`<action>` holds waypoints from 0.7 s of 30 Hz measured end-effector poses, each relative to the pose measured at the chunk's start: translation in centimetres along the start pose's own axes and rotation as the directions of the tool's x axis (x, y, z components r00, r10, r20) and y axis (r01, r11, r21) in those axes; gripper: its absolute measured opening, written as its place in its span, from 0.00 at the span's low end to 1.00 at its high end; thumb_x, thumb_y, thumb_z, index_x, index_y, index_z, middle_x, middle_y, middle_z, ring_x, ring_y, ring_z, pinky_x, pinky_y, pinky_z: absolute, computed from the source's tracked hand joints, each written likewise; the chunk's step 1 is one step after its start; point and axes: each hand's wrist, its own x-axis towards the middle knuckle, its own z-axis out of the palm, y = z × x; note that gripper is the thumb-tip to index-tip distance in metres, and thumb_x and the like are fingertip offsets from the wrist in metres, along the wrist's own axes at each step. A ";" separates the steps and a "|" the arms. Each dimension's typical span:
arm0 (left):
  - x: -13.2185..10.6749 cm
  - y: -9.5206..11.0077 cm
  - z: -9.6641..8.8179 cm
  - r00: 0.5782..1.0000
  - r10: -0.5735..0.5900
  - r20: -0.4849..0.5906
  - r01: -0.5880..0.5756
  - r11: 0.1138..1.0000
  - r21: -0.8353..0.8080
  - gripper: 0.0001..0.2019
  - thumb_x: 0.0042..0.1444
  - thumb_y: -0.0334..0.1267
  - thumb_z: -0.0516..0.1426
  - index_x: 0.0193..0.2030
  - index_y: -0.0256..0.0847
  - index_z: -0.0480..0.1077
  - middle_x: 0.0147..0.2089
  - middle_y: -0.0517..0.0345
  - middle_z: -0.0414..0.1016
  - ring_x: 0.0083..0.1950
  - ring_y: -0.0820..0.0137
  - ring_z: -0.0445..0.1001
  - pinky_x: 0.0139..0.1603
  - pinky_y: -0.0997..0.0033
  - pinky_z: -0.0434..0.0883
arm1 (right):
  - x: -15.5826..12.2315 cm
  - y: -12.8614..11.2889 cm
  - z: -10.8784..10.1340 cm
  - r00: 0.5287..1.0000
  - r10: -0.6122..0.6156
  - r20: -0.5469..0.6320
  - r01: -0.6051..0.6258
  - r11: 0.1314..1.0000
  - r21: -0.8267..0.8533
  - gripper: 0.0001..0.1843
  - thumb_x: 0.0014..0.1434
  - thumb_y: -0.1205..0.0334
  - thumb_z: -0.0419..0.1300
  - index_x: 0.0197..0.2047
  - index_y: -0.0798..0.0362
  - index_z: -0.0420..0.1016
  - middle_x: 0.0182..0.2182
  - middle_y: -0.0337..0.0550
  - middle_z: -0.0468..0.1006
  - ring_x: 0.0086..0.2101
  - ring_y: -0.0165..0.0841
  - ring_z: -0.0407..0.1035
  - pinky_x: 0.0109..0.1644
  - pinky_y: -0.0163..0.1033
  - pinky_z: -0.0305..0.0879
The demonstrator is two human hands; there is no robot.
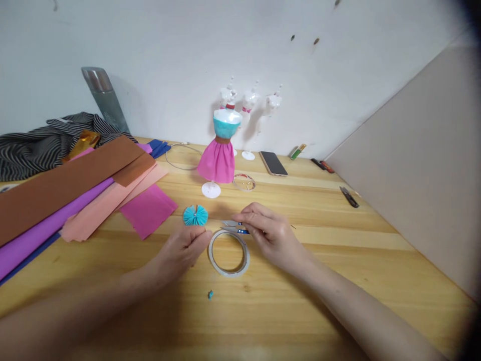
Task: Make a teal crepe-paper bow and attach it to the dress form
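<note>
Pinched in my left hand [184, 250] is a round pleated piece of turquoise paper [196, 216], fanned out above my fingers with a narrow gap at its top. My right hand [272, 233] is closed around small thread snips [235, 227]; their two pointed blades face left, slightly apart, toward the turquoise fan but not touching it. Below the blades a roll of white tape [229, 253] lies flat on the table. A tiny turquoise scrap [210, 294] rests nearer to me.
A mini dress form [218, 155] in a pink skirt and turquoise top stands behind my hands. Brown paper [75, 185] and other coloured sheets spread at left. A phone [273, 163], a box cutter [349, 197] and a bottle [105, 98] lie or stand farther back.
</note>
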 end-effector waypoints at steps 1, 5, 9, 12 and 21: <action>0.1 -0.1 0.0 1.000 0.003 -0.006 -0.003 1.000 -0.013 0.21 0.59 0.49 0.45 0.17 0.43 0.50 0.15 0.66 0.51 0.19 0.76 0.52 0.22 0.71 0.51 | 0.0 0.0 0.0 1.000 0.001 0.000 -0.001 1.000 -0.001 0.17 0.60 0.79 0.51 0.46 0.55 0.75 0.33 0.47 0.73 0.33 0.31 0.70 0.32 0.35 0.68; 0.3 -0.4 -1.2 0.989 0.114 -0.090 -0.120 0.991 -0.059 0.20 0.62 0.48 0.46 0.21 0.41 0.55 0.21 0.65 0.56 0.25 0.75 0.57 0.27 0.72 0.56 | 0.2 0.1 -0.3 0.998 -0.007 -0.063 0.005 1.000 -0.020 0.18 0.60 0.79 0.50 0.45 0.54 0.75 0.32 0.46 0.72 0.33 0.31 0.70 0.32 0.36 0.68; 0.6 0.2 -2.4 0.979 0.186 -0.089 -0.195 0.975 -0.109 0.14 0.63 0.45 0.48 0.29 0.41 0.58 0.27 0.65 0.60 0.30 0.75 0.59 0.32 0.74 0.59 | 0.3 0.2 -0.4 0.996 0.008 -0.090 -0.010 1.000 -0.029 0.18 0.60 0.80 0.50 0.44 0.54 0.75 0.31 0.45 0.72 0.32 0.31 0.70 0.32 0.35 0.68; 0.9 0.3 -2.3 0.985 0.167 -0.051 -0.173 0.972 -0.161 0.13 0.59 0.43 0.52 0.27 0.40 0.61 0.23 0.66 0.61 0.27 0.76 0.59 0.29 0.75 0.59 | 0.2 0.0 -0.2 0.998 0.013 -0.065 -0.015 1.000 -0.021 0.18 0.60 0.79 0.50 0.45 0.54 0.75 0.32 0.46 0.73 0.32 0.30 0.70 0.32 0.35 0.68; 1.2 0.4 -0.4 0.998 0.001 -0.066 -0.014 0.980 -0.201 0.14 0.49 0.47 0.58 0.33 0.37 0.74 0.29 0.60 0.71 0.28 0.74 0.64 0.30 0.73 0.62 | -0.4 -1.2 0.6 0.997 -0.079 -0.001 0.079 0.995 -0.063 0.20 0.60 0.79 0.49 0.50 0.54 0.72 0.35 0.47 0.71 0.34 0.31 0.70 0.34 0.34 0.70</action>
